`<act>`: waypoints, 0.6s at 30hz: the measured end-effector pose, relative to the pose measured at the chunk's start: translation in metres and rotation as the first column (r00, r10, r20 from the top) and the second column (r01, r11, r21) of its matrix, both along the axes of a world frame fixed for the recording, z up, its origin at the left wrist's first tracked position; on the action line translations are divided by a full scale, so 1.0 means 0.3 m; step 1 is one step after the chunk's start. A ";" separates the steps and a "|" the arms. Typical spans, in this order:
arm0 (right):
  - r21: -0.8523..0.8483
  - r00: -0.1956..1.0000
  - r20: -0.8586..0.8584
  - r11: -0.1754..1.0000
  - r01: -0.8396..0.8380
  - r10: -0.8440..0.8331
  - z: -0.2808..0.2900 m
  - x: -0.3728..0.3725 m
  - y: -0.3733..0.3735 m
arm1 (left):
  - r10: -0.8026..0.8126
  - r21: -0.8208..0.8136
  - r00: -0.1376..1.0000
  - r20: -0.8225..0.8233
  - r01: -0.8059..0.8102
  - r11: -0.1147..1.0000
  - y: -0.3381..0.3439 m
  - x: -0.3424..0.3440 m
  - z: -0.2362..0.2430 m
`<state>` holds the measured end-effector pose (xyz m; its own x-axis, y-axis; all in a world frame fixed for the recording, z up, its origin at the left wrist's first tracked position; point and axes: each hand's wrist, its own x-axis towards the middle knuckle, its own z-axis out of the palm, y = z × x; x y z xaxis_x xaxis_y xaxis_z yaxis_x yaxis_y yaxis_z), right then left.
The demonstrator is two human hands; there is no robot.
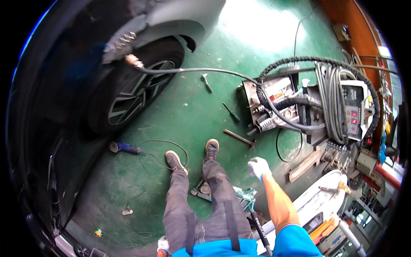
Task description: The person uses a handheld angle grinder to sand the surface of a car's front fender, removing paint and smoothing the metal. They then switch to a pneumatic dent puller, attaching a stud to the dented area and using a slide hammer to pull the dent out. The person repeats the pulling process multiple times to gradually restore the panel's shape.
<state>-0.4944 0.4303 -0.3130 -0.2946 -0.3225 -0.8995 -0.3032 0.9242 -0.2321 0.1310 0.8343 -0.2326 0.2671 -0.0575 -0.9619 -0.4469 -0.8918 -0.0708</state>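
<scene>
My right hand (258,167), in a white glove, is stretched forward above the floor with its fingers curled in. Nothing shows in it. Below and ahead of it lies a hammer (239,138) with a long handle, apart from the hand. My left hand (163,244), also gloved, hangs low beside my left thigh, its fingers mostly hidden. Farther off on the green floor are a screwdriver (231,112) and a small metal tool (207,83). A blue angle grinder (125,148) lies by the car's wheel, its cord running towards my feet.
A wheeled machine (353,109) with coiled cables stands at the right. Its thick cable (205,70) reaches a clamp (133,61) by the grey car (182,19). A floor jack (204,188) sits beside my legs. A white bumper (295,204) lies to my right.
</scene>
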 end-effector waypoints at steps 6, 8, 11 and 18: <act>-0.146 0.961 -0.253 0.987 0.073 -0.108 -0.507 -0.213 -0.151 | 0.132 0.030 0.990 0.042 -0.133 0.991 -0.511 -0.085 0.117; -0.251 0.871 -0.491 0.955 -0.157 0.015 -0.721 -0.313 -0.252 | -0.207 0.164 0.973 0.102 0.189 0.968 -0.468 0.055 -0.050; -0.248 0.842 -0.528 0.928 -0.277 0.110 -0.988 -0.105 -0.578 | -0.075 0.211 0.957 0.279 0.015 0.977 -0.439 0.040 -0.059; -0.298 0.617 -0.774 0.942 -0.156 -0.143 -1.234 -0.416 -0.684 | -0.164 0.022 0.958 0.236 0.163 0.986 -0.852 0.063 -0.483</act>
<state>-0.6192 0.2251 -0.6831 -0.8254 -0.5355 -0.1787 -0.5099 0.8431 -0.1709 0.1498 0.5787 -0.3774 0.4734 -0.1176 -0.8729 -0.5571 -0.8077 -0.1933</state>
